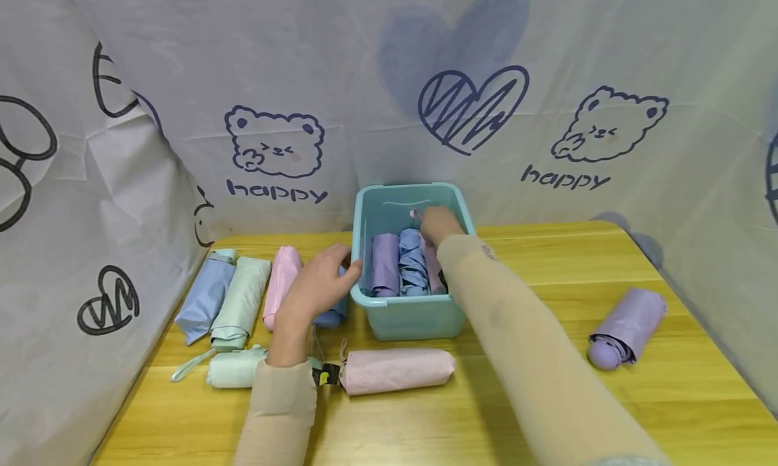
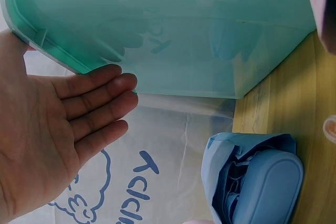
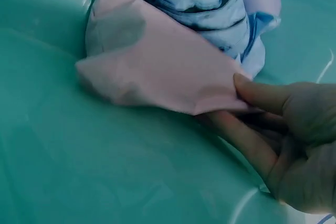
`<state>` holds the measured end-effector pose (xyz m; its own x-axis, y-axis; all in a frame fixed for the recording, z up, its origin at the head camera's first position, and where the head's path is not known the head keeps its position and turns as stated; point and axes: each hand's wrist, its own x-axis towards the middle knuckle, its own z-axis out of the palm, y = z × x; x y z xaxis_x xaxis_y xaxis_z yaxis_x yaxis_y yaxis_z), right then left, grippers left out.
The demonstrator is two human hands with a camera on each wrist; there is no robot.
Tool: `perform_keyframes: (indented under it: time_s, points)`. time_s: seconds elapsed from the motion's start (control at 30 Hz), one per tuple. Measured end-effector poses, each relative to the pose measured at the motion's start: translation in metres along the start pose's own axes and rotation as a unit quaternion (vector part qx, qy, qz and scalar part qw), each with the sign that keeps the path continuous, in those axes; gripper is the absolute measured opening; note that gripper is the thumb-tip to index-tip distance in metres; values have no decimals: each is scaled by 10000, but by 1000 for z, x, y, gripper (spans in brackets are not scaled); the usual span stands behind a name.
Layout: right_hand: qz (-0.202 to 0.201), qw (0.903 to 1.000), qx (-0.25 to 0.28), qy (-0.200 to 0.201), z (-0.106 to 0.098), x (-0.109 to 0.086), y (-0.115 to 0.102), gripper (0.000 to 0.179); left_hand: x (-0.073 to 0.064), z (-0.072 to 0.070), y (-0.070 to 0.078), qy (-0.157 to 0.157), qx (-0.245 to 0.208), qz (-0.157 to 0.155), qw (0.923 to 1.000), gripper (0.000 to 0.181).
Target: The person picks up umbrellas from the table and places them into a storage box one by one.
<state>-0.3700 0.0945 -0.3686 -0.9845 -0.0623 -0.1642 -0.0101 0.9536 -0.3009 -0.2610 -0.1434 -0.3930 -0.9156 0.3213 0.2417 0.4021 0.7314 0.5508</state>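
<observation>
A teal plastic bin [image 1: 413,321] stands on the table against the cloth. Inside it lie a purple folded umbrella [image 1: 385,263], a crinkled blue folded umbrella [image 1: 413,263] and, on the right, a pink folded umbrella [image 3: 157,56]. My right hand [image 1: 440,224] reaches into the bin and pinches one end of the pink umbrella between thumb and fingers. At the bin's left side is my left hand [image 1: 319,280], its thumb by the rim. Its fingers [image 2: 100,106] lie straight along the outer wall in the left wrist view. The right forearm hides part of the bin's interior.
Left of the bin lie folded umbrellas: blue [image 1: 206,294], mint [image 1: 241,300], pink [image 1: 282,280] and a darker blue one [image 1: 331,315] partly behind the left hand. In front lie another mint umbrella [image 1: 234,369] and a pale pink one [image 1: 398,370]. A purple umbrella [image 1: 629,327] lies far right.
</observation>
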Motion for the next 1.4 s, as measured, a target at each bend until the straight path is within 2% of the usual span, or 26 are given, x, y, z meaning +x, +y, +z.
perform_keyframes:
  time_s: [0.07,0.13,0.37,0.6,0.8,0.9,1.03,1.2,1.4]
  points:
    - [-184,9995,20,266,1,-3,2,31,0,0,0,-7,-11,11,10000,27]
    - [-196,9995,-5,266,2,-2,2,41,0,1,-1,-8,-15,28,10000,26]
    - [422,9970,-32,-650,14,27,4,15,0,1,-2,22,-1,9,10000,26]
    - [742,9933,122,-880,14,36,4,17,-1,0,-1,5,-8,-34,10000,28]
    - [783,9927,201,-900,9,30,1,27,0,0,-1,2,-14,-10,10000,29]
    - [644,9941,160,-862,2,22,-3,36,0,-1,-1,-5,-24,-8,10000,29]
    - [322,9967,-107,-737,-13,8,-5,38,0,-1,1,-47,-44,-14,10000,29]
    - [32,9978,-172,-634,-29,1,-7,42,-1,-1,2,-61,-28,-87,9999,28]
    - [-199,9976,236,-616,-49,-4,-9,31,-1,-1,2,-88,-30,-96,9999,29]
